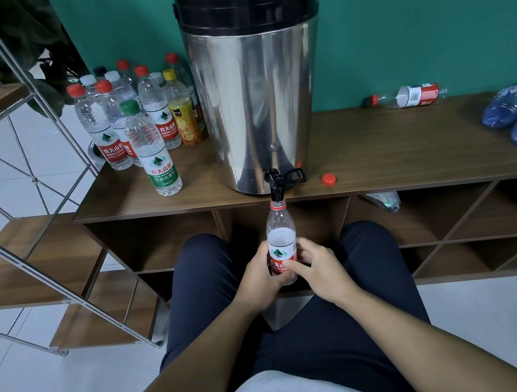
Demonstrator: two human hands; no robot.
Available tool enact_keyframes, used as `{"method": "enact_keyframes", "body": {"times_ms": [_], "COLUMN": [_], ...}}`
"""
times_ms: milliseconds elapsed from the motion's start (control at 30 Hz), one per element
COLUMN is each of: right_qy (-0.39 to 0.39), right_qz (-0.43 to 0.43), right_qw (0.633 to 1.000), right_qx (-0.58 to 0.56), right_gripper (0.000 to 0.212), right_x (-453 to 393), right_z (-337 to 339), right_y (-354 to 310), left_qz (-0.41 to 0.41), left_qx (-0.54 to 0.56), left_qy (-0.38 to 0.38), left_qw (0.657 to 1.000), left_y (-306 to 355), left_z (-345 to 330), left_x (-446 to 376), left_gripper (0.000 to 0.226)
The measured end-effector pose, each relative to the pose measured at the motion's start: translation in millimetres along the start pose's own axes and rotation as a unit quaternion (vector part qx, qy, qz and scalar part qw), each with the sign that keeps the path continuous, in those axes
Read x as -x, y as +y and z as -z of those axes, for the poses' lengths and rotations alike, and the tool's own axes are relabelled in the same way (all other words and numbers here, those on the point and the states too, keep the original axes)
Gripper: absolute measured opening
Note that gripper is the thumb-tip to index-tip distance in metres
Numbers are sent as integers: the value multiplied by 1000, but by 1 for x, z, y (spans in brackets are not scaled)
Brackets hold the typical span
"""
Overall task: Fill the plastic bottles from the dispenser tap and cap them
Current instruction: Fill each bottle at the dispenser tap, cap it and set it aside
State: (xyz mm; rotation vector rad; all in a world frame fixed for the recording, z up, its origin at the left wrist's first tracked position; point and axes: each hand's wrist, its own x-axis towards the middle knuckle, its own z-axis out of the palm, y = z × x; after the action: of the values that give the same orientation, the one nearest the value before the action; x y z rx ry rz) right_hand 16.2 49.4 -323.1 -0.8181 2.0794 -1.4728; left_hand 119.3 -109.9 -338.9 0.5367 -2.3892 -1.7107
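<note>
A clear plastic bottle (280,225) with a red-and-white label stands upright under the black tap (276,181) of the steel dispenser (257,101), its open neck right at the spout. Water reaches about the top of the label. My left hand (258,278) grips the bottle's lower left side and my right hand (316,269) grips its lower right side. A loose red cap (329,179) lies on the wooden shelf top (388,151), to the right of the tap.
Several capped bottles (136,119) stand at the dispenser's left, a green-capped one (151,149) in front. An empty red-capped bottle (408,96) lies on its side at the back right, beside blue crushed bottles (514,114). Another bottle (384,201) lies in a cubby below. A metal-framed rack (27,173) stands left.
</note>
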Motion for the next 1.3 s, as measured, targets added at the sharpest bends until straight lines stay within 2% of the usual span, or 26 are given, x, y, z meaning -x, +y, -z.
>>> {"method": "enact_keyframes", "body": {"times_ms": [1300], "right_qy": [2], "right_qz": [6], "right_qw": [1000], "right_qx": [8], "right_gripper": [48], "right_x": [0], "right_z": [0], "right_y": [2], "left_qz": [-6], "left_qx": [3], "left_qy": [5], "left_qw": [1000], "left_y": [-2], "left_z": [0], "left_x": [0], "left_gripper": [66]}}
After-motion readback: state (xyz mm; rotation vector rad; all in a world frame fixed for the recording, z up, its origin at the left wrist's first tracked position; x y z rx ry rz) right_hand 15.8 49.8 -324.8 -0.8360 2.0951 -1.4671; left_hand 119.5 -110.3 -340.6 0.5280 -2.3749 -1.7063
